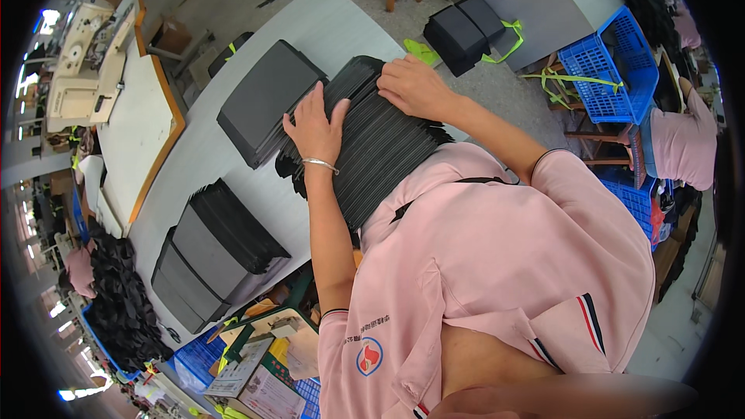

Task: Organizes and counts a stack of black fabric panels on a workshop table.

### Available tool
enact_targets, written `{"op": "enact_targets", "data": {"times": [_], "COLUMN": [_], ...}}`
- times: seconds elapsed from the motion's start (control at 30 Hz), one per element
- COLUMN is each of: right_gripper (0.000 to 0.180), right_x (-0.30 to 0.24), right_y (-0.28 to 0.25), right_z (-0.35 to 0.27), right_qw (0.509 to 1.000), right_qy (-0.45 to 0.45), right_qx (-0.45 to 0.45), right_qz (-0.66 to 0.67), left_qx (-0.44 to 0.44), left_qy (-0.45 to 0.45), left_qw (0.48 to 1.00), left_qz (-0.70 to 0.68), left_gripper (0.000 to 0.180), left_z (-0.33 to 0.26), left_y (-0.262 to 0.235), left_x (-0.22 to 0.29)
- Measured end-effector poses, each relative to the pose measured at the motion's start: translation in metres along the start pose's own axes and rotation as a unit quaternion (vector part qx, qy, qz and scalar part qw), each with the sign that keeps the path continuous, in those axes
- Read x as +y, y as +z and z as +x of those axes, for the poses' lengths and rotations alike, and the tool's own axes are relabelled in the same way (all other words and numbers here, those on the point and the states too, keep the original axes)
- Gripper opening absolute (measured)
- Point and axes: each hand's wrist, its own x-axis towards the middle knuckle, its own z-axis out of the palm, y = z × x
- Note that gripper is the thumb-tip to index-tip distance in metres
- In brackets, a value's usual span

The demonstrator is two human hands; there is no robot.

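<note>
A thick stack of thin black flat pieces (380,151) stands on edge against my body at the table's near side, its many edges fanned into ridges. Across its left part lies my left hand (314,126), fingers stretched and thumb apart, with a bracelet at the wrist. My right hand (415,87) has its fingers curled over the stack's far right edge and grips it there. Just beyond my left hand, a neat dark grey pile (272,97) rests on the table. The undersides of the fingers are hidden.
Another dark pile (221,244) sits on the pale table (186,155) at left. Tied black bundles (466,27) lie beyond the table's right side. Blue crates (601,70) stand at right, with a seated person nearby. A sewing machine (77,70) is far left; an open box (268,372) lies below.
</note>
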Motion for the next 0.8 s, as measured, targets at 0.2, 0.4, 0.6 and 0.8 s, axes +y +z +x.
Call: {"op": "enact_targets", "data": {"times": [0.2, 0.4, 0.6, 0.8], "right_gripper": [0.016, 0.01, 0.008, 0.003], "right_x": [0.001, 0.009, 0.013, 0.016], "right_y": [0.006, 0.001, -0.002, -0.003], "right_z": [0.008, 0.02, 0.031, 0.024], "right_qw": [1.0, 0.995, 0.979, 0.978], "right_qy": [0.008, 0.008, -0.06, -0.11], "right_qx": [-0.006, -0.096, -0.188, -0.14], "right_qz": [0.005, 0.014, -0.038, -0.11], "left_qx": [0.003, -0.015, -0.021, -0.029], "left_qy": [-0.001, -0.016, -0.016, -0.02], "left_qw": [1.0, 0.999, 0.999, 0.999], "left_qz": [0.008, -0.026, -0.023, -0.03], "left_gripper": [0.07, 0.071, 0.069, 0.067], "left_z": [0.003, 0.012, 0.01, 0.009], "left_y": [-0.008, -0.012, -0.012, -0.016], "left_x": [0.002, -0.002, -0.001, 0.0]}}
